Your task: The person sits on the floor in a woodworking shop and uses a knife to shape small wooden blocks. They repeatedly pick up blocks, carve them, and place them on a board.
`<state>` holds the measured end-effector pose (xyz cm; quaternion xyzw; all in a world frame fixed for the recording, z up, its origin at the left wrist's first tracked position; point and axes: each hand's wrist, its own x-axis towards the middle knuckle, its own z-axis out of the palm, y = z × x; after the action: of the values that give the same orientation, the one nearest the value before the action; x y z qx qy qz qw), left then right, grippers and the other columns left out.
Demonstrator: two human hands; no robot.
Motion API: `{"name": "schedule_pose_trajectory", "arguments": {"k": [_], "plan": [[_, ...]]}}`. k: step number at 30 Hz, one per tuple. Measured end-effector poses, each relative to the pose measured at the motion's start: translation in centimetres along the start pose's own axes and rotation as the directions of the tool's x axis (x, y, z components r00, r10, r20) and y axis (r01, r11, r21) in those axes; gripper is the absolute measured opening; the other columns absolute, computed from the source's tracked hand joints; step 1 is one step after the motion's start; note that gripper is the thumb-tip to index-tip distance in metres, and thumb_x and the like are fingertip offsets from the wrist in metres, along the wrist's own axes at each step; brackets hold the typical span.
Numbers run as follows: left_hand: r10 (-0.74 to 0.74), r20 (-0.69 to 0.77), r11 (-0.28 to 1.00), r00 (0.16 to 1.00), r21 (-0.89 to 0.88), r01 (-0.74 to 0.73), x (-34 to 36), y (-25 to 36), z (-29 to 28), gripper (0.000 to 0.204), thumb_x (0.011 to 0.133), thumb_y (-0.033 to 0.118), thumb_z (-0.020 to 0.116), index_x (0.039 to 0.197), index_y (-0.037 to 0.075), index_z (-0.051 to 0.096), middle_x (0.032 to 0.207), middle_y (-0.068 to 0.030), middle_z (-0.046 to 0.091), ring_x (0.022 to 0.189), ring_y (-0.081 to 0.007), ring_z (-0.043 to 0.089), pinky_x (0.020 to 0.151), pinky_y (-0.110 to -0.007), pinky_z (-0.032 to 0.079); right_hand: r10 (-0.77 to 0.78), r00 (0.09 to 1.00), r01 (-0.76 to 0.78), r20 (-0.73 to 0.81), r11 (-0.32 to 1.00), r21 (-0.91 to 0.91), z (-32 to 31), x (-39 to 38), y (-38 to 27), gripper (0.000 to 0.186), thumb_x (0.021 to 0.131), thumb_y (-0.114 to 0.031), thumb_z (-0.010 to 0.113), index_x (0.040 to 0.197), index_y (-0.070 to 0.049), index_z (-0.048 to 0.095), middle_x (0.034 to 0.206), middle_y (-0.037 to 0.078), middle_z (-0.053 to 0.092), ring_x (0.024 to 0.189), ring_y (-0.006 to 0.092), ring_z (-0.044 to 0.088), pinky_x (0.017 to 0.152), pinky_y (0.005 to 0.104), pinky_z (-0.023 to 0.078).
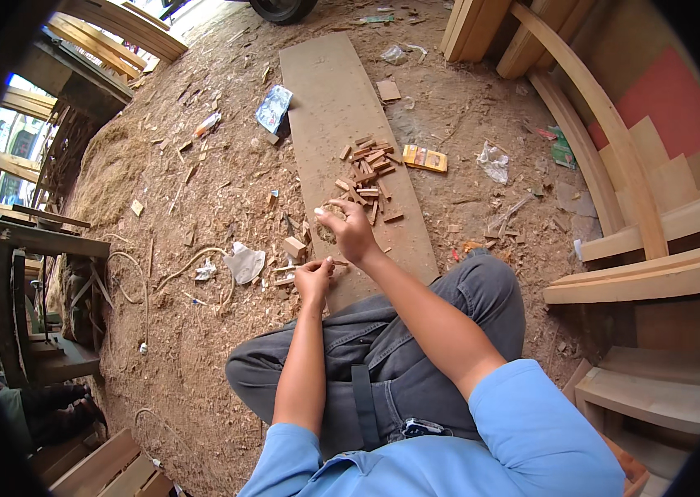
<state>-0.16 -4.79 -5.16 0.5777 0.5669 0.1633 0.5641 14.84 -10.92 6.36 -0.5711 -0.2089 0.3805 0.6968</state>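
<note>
I sit cross-legged at the near end of a long, flat wooden board [325, 91]. On it, just beyond my hands, lies a loose pile of small reddish-brown wood blocks [366, 170]. My left hand [313, 282], low at the board's left edge, pinches a small thin wood piece [339, 263] that points to the right. Above and to the right of it, my right hand [351, 234] is raised over the board with fingers curled and thumb to the left. Something brownish shows by its fingers, too unclear to name. A pale wood block [294, 247] lies beside the board.
Sawdust and scraps cover the ground. A yellow packet [425, 158] lies right of the board, a blue-white packet [274, 108] on its left edge. A white cloth-like scrap [245, 263] and a cord [147, 298] lie left. Curved timber frames [639, 273] stand on the right.
</note>
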Motion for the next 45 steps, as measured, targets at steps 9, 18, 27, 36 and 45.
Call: {"name": "schedule_pose_trajectory", "arguments": {"k": [9,18,27,36,45], "plan": [[-0.093,-0.022,0.991,0.995,-0.096,0.091,1.2,1.6,0.1,0.025,0.089,0.024,0.075,0.094,0.000,0.072,0.084,-0.0061,0.070,0.074,-0.0123,0.066,0.062,-0.027,0.056,-0.004,0.988,-0.043,-0.152,0.950,-0.310,-0.7,2.3,1.4,0.066,0.084,-0.039,0.066,0.125,0.012,0.059,0.110,0.033,0.067,0.109,0.0366,0.066,0.096,0.0386,0.049],[-0.160,0.057,0.901,0.985,-0.399,0.169,1.0,4.2,-0.3,0.018,0.091,0.018,0.071,0.098,0.002,0.070,0.089,-0.0082,0.071,0.081,-0.0150,0.068,0.069,-0.034,0.060,0.055,0.926,-0.181,-0.373,0.933,-0.311,-1.1,2.9,0.6,0.067,0.088,-0.043,0.063,0.129,0.009,0.057,0.126,0.030,0.062,0.121,0.0390,0.058,0.104,0.0422,0.044],[0.159,0.202,0.578,0.967,-0.813,0.075,-2.1,9.8,-2.9,0.019,0.093,0.007,0.063,0.111,0.005,0.064,0.107,-0.0100,0.070,0.098,-0.0200,0.067,0.087,-0.040,0.058,0.214,0.944,-0.327,-0.252,0.722,-0.610,-4.7,1.8,-2.8,0.062,0.083,-0.043,0.064,0.119,0.006,0.064,0.113,0.026,0.068,0.108,0.0360,0.066,0.097,0.0393,0.049],[0.368,0.234,0.436,0.900,-0.898,0.056,-7.1,13.9,-5.1,0.015,0.093,0.005,0.064,0.108,0.005,0.063,0.105,-0.0120,0.069,0.100,-0.0214,0.068,0.086,-0.040,0.060,0.610,0.773,-0.490,-0.176,0.397,-0.776,-8.4,-1.9,-3.6,0.015,0.073,-0.004,0.064,0.083,0.006,0.067,0.066,0.014,0.067,0.053,0.0199,0.065,0.047,0.0347,0.052],[0.432,0.238,0.402,0.870,-0.914,0.051,-11.5,16.7,-6.8,0.023,0.097,0.008,0.060,0.119,0.003,0.062,0.106,-0.0111,0.070,0.097,-0.0182,0.069,0.083,-0.036,0.060,0.676,0.713,-0.512,0.188,0.684,-0.519,-8.2,-7.1,-2.4,0.050,0.082,-0.009,0.069,0.130,0.000,0.060,0.100,0.012,0.070,0.084,0.0181,0.065,0.077,0.0328,0.051]]}}
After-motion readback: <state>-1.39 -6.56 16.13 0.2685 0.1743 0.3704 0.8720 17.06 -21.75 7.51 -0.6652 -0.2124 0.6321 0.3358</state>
